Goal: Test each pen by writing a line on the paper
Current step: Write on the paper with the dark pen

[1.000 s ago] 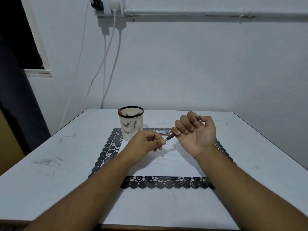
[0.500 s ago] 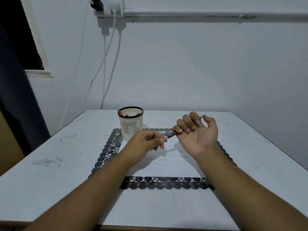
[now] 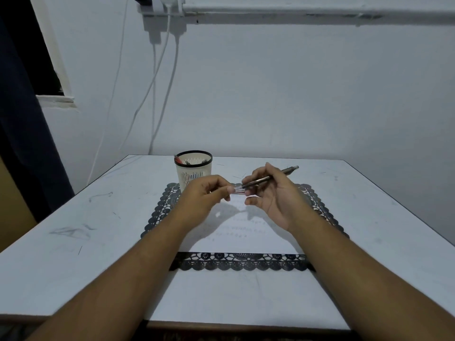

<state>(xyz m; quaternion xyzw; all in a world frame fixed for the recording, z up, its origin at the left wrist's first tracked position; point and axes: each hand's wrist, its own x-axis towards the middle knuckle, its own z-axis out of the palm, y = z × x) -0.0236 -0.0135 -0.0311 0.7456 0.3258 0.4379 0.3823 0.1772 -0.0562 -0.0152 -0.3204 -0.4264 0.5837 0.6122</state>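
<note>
Showing a white table [image 3: 73,242] against a pale wall, with a black lace mat [image 3: 236,264] under a sheet of paper [image 3: 246,239] that bears faint written lines. A white slotted pen holder [image 3: 194,171] with a dark rim stands at the mat's far left corner, pens inside. White cables [image 3: 170,77] hang from a wall socket [image 3: 162,6]. Both forearms cross the paper's near corners. The right hand [image 3: 273,195] grips a dark pen [image 3: 269,177] raised above the paper, tip pointing left. The left hand [image 3: 209,193] pinches a small clear object, apparently a cap [image 3: 238,190], just beside that tip. Compared with half a second ago, the right hand has turned from palm-up, and the pen's rear end now projects up and to the right.
</note>
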